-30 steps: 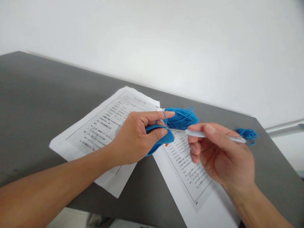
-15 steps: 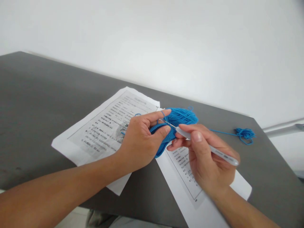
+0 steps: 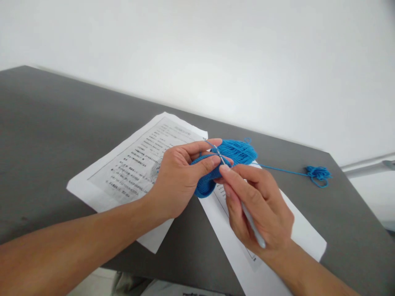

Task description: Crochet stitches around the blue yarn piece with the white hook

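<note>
My left hand (image 3: 182, 176) pinches a blue crocheted piece (image 3: 205, 186) between thumb and fingers, its index finger stretched along the top. In my right hand (image 3: 262, 201) is a crochet hook (image 3: 253, 226) with a pale grey handle, gripped between thumb and fingers. The hook's thin metal shaft crosses the upper edge of the piece, its tip near my left index finger. Blue yarn lies at the shaft; the exact loops are too small to tell. Just behind my hands rests a skein of blue yarn (image 3: 239, 151).
Two printed sheets lie under my hands: a left sheet (image 3: 123, 164) and a right sheet (image 3: 296, 230). A small tangle of blue yarn (image 3: 319, 174) sits to the right, joined by a strand. The grey table (image 3: 61, 119) meets a white wall (image 3: 197, 57).
My right hand has turned and shifted slightly left, so the hook's handle now points more steeply down. The hook's tip has moved up past the piece, which has tilted in my left hand.
</note>
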`<state>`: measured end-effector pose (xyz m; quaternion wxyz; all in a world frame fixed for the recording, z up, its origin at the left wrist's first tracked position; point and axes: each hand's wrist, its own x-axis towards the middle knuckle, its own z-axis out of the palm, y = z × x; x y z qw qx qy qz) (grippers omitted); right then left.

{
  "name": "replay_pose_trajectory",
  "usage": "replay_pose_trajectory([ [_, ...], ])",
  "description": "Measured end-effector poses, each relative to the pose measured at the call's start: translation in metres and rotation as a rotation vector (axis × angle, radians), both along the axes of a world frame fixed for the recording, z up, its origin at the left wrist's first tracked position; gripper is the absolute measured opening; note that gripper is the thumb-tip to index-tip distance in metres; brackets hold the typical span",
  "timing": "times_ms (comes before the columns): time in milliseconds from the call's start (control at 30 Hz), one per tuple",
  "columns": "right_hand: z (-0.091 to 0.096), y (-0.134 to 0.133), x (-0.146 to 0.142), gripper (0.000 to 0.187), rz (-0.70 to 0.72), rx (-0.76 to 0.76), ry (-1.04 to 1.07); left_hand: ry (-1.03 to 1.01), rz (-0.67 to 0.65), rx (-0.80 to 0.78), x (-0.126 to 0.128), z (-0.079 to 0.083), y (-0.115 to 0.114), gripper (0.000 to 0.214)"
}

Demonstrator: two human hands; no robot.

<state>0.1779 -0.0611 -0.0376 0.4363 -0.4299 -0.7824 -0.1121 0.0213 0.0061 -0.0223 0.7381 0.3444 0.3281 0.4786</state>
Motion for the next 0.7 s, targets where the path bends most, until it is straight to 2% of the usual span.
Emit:
replay_pose_trajectory([
  [67, -0.002, -0.002, 0.001, 0.052, -0.018, 0.027, -0.04, -0.026, -0.046, 0.022, -0.003, 0.002, 0.001, 0.017],
  [200, -0.001, -0.003, 0.007, 0.063, 0.031, 0.06, -0.07, -0.125, -0.164, 0.024, -0.011, 0.007, 0.003, 0.027],
  [300, 0.004, 0.0, 0.013, 0.057, 0.091, 0.056, -0.062, -0.146, -0.189, 0.012, -0.014, 0.009, 0.004, 0.026],
  [467, 0.008, 0.005, 0.023, 0.049, 0.194, -0.037, 0.118, -0.055, -0.127, 0.021, -0.018, 0.009, 0.007, 0.025],
  [700, 0.014, 0.009, 0.034, 0.047, 0.289, -0.129, 0.21, -0.024, -0.195, 0.008, -0.019, 0.009, 0.01, 0.033],
])
